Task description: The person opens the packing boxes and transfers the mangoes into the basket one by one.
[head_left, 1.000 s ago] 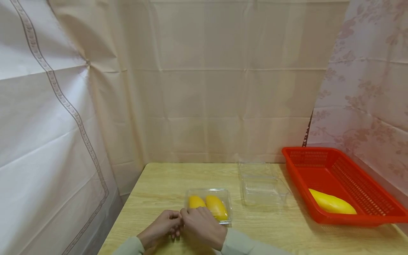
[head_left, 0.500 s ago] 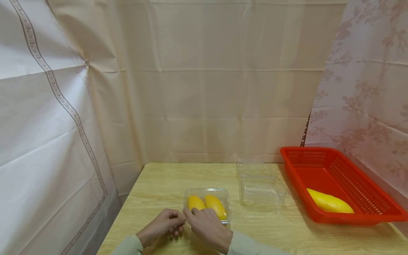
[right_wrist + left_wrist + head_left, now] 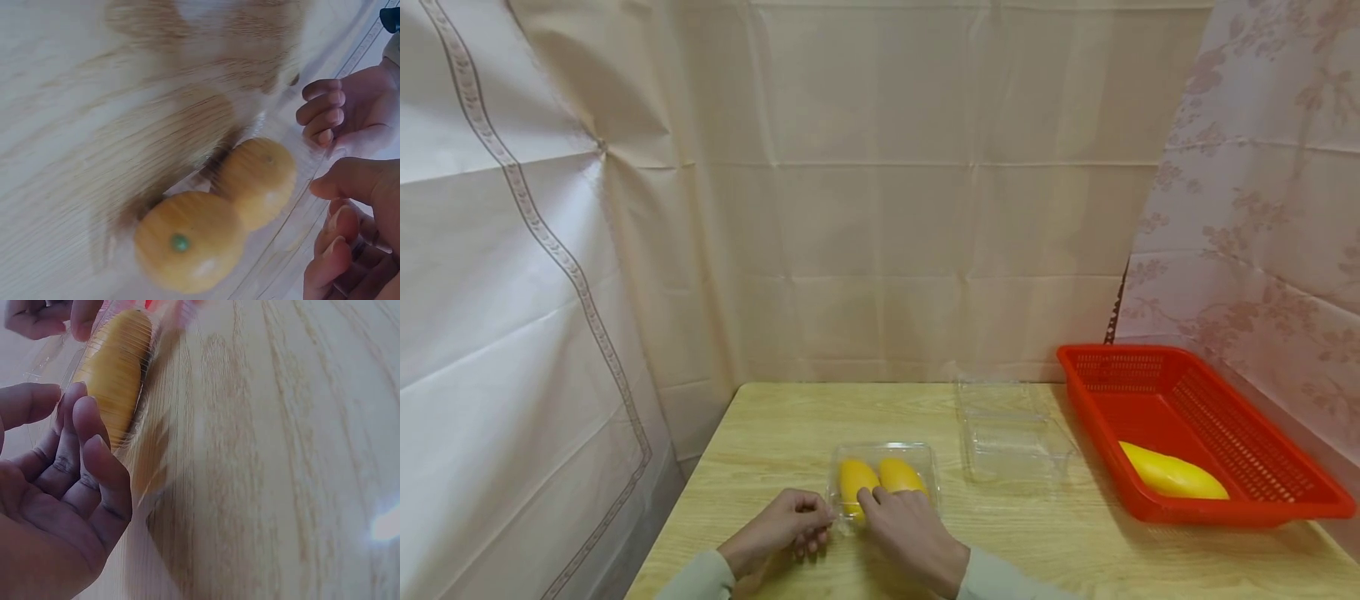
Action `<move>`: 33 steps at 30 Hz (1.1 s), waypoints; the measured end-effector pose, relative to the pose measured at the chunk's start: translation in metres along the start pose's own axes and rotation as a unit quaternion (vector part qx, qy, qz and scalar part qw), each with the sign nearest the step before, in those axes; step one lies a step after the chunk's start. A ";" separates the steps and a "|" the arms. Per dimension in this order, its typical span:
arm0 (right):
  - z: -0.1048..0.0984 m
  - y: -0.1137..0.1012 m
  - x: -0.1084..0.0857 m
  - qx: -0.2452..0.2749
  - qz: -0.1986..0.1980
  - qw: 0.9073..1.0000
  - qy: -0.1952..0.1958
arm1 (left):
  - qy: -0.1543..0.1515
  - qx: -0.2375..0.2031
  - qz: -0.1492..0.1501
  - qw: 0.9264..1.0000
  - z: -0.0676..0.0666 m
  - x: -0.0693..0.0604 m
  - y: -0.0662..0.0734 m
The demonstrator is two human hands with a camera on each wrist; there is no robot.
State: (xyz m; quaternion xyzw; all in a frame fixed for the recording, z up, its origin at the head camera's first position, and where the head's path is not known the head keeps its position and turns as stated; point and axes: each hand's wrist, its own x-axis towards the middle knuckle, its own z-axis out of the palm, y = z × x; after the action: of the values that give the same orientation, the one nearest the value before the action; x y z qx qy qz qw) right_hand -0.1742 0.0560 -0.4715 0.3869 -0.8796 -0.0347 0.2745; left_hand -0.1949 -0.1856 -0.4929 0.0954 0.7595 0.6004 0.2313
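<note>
Clear plastic box (image 3: 887, 445) on the wood-grain tabletop (image 3: 760, 454), close to the person, left of centre in the head view. Two mangoes inside, side by side: left mango (image 3: 856, 480), right mango (image 3: 898, 475), both orange-yellow; a green spot shows on the end of one in the right wrist view. Plastic ribbing shows across the fruit in the left wrist view. Cannot tell if the lid is fully seated.

Left hand (image 3: 784, 527): at the box's near left corner, thumb and fingertips meeting on the thin clear edge, pinching it; remaining fingers curled. Right hand (image 3: 912, 532): over the box's near edge, back of hand up, fingers bent, thumb tip by the rim. Cannot tell whether it grips the rim or only touches it. The two hands are apart, a short gap between them along that edge. Pale green sleeves (image 3: 1011, 581) at both wrists.

Second clear container (image 3: 1011, 437) stands open to the right of the first, well apart from the hands. Red plastic basket (image 3: 1247, 512) farther right, slotted walls; a long yellow fruit (image 3: 1176, 475) lies in it, against the near side.

Beige cloth (image 3: 887, 208) hangs behind; floral cloth (image 3: 1277, 208) on the right.
</note>
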 end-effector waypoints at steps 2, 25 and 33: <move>0.001 0.002 -0.002 -0.006 -0.003 1.000 0.010 | -0.002 -0.001 0.000 1.000 0.000 0.000 0.000; 0.002 0.018 -0.001 0.077 0.014 0.994 0.081 | -0.001 0.005 0.004 1.000 -0.001 -0.001 -0.001; 0.002 0.020 -0.008 0.063 -0.011 0.995 0.076 | 0.002 0.007 0.003 1.000 0.000 0.000 -0.001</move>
State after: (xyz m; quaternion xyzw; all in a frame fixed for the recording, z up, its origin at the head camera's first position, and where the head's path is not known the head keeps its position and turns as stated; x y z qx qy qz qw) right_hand -0.1840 0.0754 -0.4719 0.4148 -0.8522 0.0470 0.3154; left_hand -0.1951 -0.1859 -0.4938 0.0982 0.7639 0.5961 0.2268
